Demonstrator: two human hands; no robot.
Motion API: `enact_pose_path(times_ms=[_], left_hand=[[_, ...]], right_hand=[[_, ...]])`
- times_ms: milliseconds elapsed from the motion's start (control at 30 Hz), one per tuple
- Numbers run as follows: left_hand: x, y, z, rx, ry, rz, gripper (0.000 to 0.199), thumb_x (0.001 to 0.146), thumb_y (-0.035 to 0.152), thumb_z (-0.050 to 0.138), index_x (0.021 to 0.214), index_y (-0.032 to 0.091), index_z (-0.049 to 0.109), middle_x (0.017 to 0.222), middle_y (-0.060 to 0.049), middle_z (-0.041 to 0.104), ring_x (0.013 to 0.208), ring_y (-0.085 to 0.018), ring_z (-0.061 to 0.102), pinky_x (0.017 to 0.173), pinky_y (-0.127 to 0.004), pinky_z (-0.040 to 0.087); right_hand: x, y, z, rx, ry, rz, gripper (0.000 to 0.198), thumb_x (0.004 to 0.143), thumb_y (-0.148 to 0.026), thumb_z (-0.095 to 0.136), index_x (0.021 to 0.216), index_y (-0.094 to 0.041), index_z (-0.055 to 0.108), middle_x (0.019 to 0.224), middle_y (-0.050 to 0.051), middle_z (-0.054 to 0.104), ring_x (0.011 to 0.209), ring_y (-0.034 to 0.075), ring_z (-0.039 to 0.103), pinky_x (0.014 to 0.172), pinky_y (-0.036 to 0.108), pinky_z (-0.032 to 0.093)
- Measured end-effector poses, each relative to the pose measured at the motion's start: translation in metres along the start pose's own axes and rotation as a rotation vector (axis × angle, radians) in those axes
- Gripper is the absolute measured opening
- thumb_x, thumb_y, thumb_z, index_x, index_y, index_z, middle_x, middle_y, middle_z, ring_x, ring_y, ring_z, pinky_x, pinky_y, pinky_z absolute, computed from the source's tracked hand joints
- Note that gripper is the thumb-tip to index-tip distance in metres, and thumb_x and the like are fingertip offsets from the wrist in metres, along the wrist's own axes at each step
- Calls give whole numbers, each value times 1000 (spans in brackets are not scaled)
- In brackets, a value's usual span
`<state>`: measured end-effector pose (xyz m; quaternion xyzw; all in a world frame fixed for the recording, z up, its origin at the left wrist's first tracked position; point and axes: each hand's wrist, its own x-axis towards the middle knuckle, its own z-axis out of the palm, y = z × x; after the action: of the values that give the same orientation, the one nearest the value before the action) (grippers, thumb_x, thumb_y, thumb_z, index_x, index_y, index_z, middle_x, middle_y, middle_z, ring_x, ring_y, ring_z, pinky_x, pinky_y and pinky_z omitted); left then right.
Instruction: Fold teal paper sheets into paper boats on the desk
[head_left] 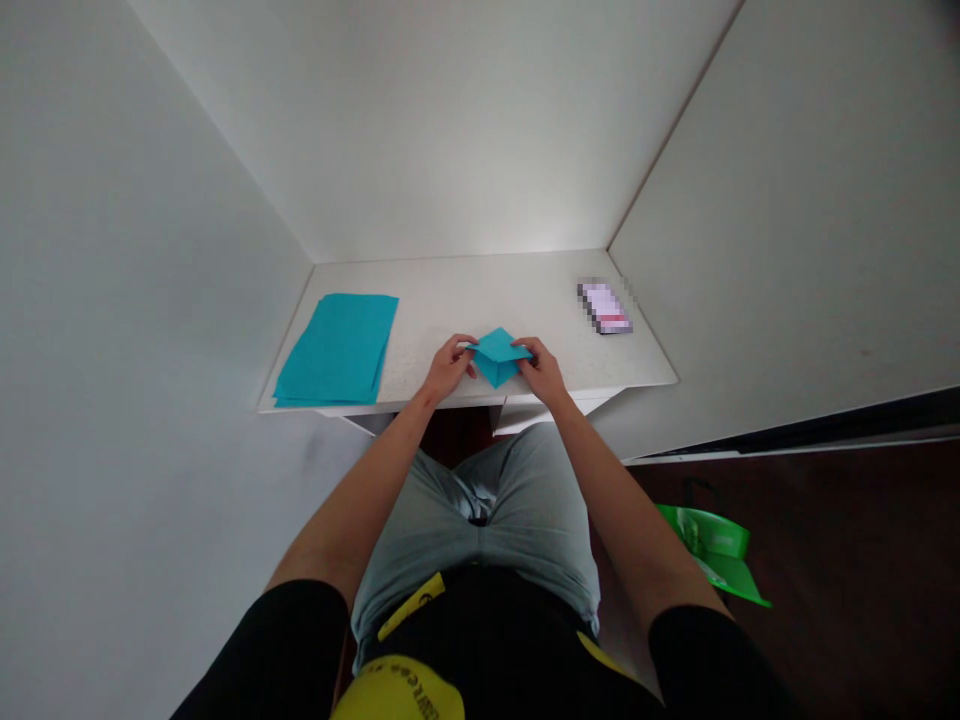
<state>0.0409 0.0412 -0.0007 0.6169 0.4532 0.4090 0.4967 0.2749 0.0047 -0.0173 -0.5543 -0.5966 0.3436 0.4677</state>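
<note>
A small folded piece of blue paper [499,347] is held over the front part of the white desk, its upper layer partly lifted so a gap shows below it. My left hand [452,365] pinches its left corner between thumb and fingers. At the opposite corner, my right hand [541,370] grips the paper the same way. To the left lies a stack of blue paper sheets [337,348], slightly fanned, apart from both hands.
The narrow white desk [442,285] is boxed in by walls at the back and both sides. A phone [605,306], its screen blurred, lies at the right. Below right, a green plastic item [716,550] stands near the dark floor.
</note>
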Motion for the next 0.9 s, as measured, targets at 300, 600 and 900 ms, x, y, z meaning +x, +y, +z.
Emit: enact_pose_path(times_ms=[300,600,900], left_hand=[[-5,-12,-16,13,-25,-40,26,82,25,72,107,18,76,78,-2,76,75,-18,73,76,-31,57],[-16,-14,-41,170,-48,127,35,79,46,82,103,20,84,115,-10,78,79,-15,67,76,-31,56],[-21,-21,-45,240,39,63,41,84,60,79,87,19,78,70,-1,68,64,-15,56,63,-29,46]], right_hand=[[1,4,-6,57,-50,26,38,78,-44,70,109,-24,77,81,1,70,69,18,58,67,33,50],[0,3,-8,-11,-91,-36,32,81,-51,77,100,-25,79,101,6,79,82,21,68,71,34,54],[1,8,-6,4,-89,31,39,86,-61,76,93,-23,76,76,1,70,70,18,61,68,32,51]])
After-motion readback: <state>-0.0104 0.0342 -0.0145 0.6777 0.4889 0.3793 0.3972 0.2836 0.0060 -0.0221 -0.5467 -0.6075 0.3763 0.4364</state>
